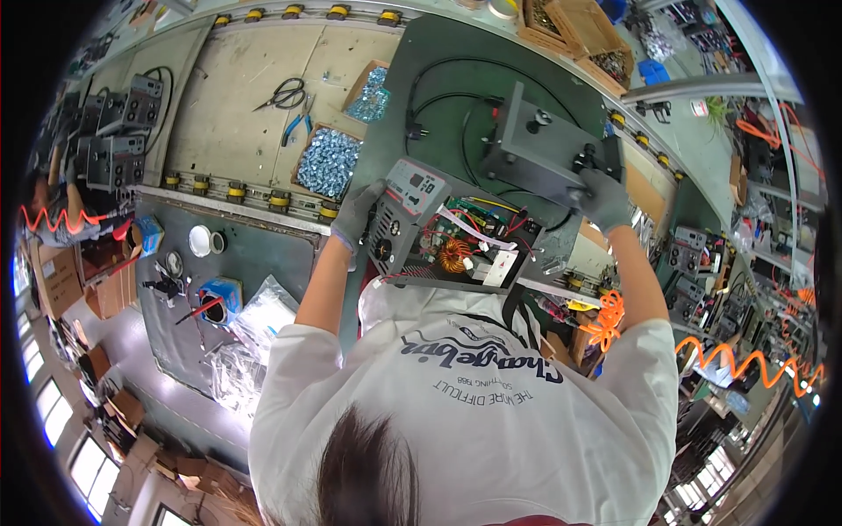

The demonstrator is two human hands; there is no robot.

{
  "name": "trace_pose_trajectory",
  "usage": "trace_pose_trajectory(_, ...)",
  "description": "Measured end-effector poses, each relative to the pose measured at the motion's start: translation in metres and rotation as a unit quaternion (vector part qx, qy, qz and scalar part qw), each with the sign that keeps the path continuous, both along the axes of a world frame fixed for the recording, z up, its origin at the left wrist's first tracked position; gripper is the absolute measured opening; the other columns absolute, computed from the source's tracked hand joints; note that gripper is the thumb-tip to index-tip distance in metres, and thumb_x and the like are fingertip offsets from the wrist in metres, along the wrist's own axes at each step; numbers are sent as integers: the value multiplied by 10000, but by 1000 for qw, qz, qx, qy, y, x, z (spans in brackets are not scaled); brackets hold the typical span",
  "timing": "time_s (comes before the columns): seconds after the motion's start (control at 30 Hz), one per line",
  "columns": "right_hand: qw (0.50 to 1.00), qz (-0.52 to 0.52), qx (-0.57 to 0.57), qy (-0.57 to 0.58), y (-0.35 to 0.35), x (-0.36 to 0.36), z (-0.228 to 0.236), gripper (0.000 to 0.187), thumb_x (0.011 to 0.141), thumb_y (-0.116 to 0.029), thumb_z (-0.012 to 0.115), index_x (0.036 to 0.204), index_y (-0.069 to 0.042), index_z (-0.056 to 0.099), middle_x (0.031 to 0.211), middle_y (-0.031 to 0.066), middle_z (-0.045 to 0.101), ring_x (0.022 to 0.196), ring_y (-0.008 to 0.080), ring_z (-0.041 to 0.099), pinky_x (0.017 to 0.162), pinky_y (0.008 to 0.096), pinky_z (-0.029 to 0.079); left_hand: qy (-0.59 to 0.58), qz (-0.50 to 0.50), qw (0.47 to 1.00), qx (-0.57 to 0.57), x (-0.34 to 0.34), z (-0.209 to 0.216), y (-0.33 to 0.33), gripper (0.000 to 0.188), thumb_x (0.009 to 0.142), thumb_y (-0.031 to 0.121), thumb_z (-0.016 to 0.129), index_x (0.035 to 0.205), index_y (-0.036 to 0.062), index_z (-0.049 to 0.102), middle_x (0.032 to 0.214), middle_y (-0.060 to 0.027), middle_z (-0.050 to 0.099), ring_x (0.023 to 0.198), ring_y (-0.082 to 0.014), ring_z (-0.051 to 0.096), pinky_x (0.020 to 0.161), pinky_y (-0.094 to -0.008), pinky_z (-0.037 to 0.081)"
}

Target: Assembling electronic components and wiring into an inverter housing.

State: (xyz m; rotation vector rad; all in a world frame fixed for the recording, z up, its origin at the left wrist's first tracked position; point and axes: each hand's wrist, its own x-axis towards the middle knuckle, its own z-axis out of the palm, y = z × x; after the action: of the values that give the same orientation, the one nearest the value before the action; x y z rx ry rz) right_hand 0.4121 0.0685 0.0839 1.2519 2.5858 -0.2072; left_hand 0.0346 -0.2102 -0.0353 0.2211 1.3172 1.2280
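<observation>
Close to my body stands an uncovered electrical device [405,254] with a grey front panel, a small display and knobs. Inside it are a green circuit board, a copper-coloured coil [453,256] and loose wires. My left hand [358,216], in a grey glove, grips the left edge of its front panel. Beyond and to the right is a dark grey metal cover [531,140] with black fittings on top, tilted over the green mat. My gloved right hand [603,200] is closed on the cover's near right end; some fingertips are hidden.
A black power cable [421,96] loops across the green mat [443,53]. To the left lie a box of silvery screws [326,162], blue-handled pliers [298,123] and scissors [285,94]. An orange coiled hose [605,320] hangs at right. Another person works at far left beside similar devices [116,162].
</observation>
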Motion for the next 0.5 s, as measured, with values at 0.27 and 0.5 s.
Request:
trace_pose_trajectory(0.27,923,38,60,-378,45,-40,134,222,878,-222,616,1035,-142,751,980,129,739,907,334,716,787,442,573,-85,-26,996,-30,-21,-50,26,468,954,440,620,1116,5,677,961,-107,721,793,-151,690,729,-280,557)
trace_pose_trajectory(0.5,827,200,72,-521,74,-57,8,225,922,-138,583,1027,-169,780,1066,55,755,1025,227,721,767,370,568,-21,-88,996,-17,-30,-106,31,421,987,443,544,1191,98,672,1033,-48,710,832,-134,669,744,-308,557)
